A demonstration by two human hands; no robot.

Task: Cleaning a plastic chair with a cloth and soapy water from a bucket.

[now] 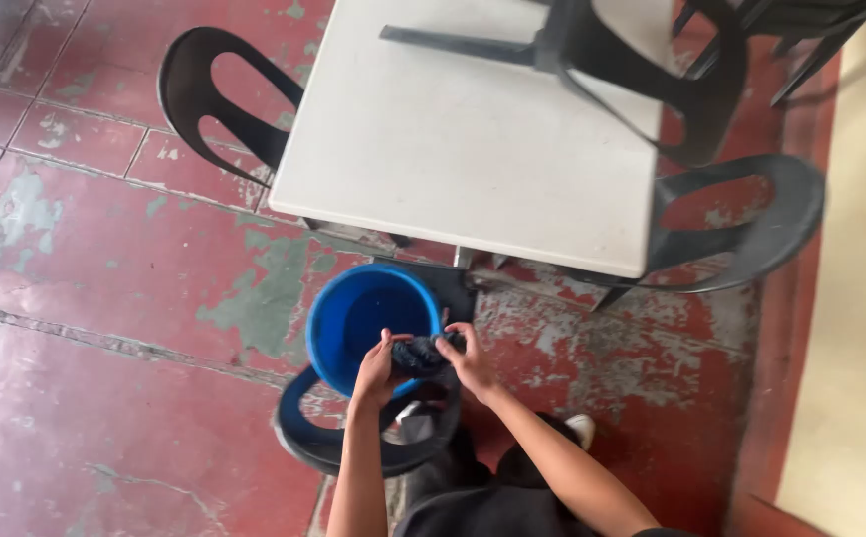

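There was one view only, from a camera worn on the person's head. It looked steeply down and forward from standing height, so the red floor [104, 298] filled most of the frame. The blue bucket [358, 318] sat near the lower middle, fairly close beneath the lens. The white counter [453, 139] lay farther off along the top edge. No second view shared the scene.

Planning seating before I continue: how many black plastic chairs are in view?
4, maybe more beyond the frame: one left of the white table, one upturned on it, one at its right, one under the blue bucket.
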